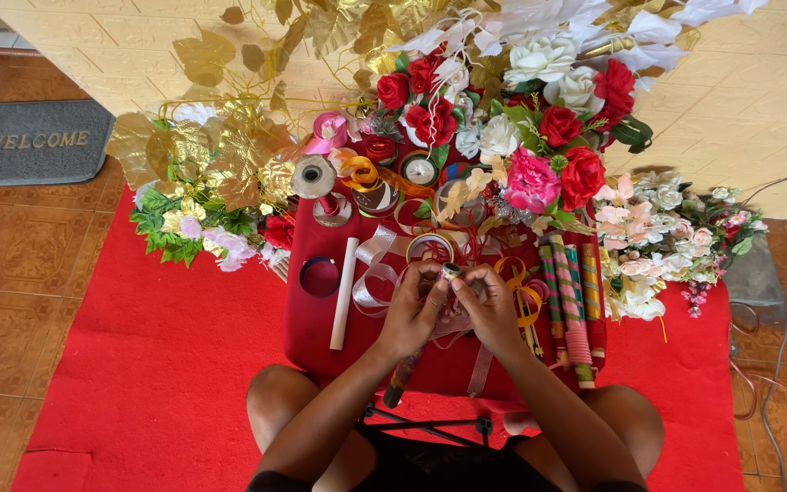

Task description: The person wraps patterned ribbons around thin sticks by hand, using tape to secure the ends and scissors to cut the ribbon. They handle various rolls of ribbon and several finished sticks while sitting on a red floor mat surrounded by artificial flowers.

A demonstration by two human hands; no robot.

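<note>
A wrapped stick (409,360) stands slanted at the near middle of the red tabletop (321,333), its top end between both hands. The left hand (412,310) has its fingers closed round the stick's top; the right hand (489,310) pinches the tip beside it. A white rod (343,293) lies to the left, striped sticks (571,305) to the right. Ribbon spools (377,196) and artificial flowers (530,118) crowd behind, over a red carpet (157,364).

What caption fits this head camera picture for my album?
Both hands, left hand and right hand, hold a wrapped stick over a red table of flowers.
</note>
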